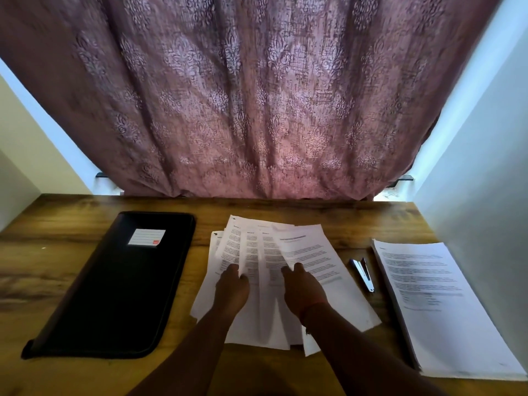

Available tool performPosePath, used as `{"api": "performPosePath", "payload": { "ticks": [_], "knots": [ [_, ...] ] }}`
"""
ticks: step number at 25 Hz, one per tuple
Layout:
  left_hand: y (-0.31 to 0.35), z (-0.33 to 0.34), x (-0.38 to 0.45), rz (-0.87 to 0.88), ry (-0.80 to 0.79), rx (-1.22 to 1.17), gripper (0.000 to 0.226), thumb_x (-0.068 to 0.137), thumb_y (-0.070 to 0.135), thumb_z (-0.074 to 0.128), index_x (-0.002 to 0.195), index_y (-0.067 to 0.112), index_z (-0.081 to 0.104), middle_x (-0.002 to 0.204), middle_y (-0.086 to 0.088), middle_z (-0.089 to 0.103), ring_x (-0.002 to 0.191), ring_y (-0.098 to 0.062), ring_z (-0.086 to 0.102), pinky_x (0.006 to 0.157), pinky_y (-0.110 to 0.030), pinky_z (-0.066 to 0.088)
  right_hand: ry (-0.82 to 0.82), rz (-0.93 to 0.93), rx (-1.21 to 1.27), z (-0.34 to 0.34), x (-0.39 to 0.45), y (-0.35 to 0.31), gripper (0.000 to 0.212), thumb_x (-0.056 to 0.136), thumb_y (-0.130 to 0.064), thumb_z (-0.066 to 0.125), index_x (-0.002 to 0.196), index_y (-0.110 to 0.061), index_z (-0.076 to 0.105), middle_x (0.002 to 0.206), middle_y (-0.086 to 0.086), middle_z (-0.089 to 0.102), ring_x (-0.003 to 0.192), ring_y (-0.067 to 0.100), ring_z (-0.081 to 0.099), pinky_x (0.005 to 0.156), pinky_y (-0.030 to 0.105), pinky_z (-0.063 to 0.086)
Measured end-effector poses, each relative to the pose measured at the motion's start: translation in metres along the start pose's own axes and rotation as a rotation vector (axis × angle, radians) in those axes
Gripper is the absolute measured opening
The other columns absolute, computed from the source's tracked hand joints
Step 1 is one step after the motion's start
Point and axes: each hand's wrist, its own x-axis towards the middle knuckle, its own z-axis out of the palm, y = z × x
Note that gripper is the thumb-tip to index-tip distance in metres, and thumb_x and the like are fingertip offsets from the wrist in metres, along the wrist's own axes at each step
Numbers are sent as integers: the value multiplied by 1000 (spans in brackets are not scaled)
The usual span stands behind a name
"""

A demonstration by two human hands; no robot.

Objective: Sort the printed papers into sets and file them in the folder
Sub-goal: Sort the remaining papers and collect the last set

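Several printed sheets (311, 252) lie fanned out in the middle of the wooden desk (71, 252). My left hand (232, 287) rests on the left part of the fan, its fingertips on a sheet's edge. Palm down, my right hand (303, 290) presses on the rightmost sheets. A closed black zip folder (114, 287) with a white label lies flat to the left of the sheets. A thick stack of printed papers (437, 304) sits at the desk's right side.
A stapler (363, 274) lies between the fanned sheets and the right stack. A mauve patterned curtain (257, 110) hangs behind the desk. White walls close in on both sides.
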Motion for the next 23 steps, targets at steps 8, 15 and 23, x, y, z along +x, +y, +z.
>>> {"api": "performPosePath", "payload": {
  "ticks": [8, 15, 23],
  "knots": [
    [4, -1, -10, 282, -408, -205, 29, 101, 23, 52, 129, 24, 61, 128, 9, 60, 117, -8, 55, 98, -22, 43, -13, 261, 448, 2, 27, -24, 93, 61, -92, 36, 113, -21, 65, 109, 1, 66, 99, 23, 64, 87, 45, 55],
    [0, -7, -4, 290, -626, -228, 31, 100, 28, 54, 130, 26, 62, 131, 12, 61, 120, -3, 55, 101, -20, 42, -84, 199, 569, -14, 30, -33, 51, 84, -48, 64, 126, -20, 58, 114, 2, 68, 96, 17, 64, 90, 35, 55],
    [-39, -34, 40, 106, 259, 333, 41, 91, 38, 62, 129, 23, 56, 131, -2, 60, 123, -29, 55, 110, -51, 40, -59, 257, 414, -25, 38, -23, 26, 93, -18, 57, 118, -14, 64, 109, 6, 68, 91, 21, 64, 90, 37, 55]
  ]
}}
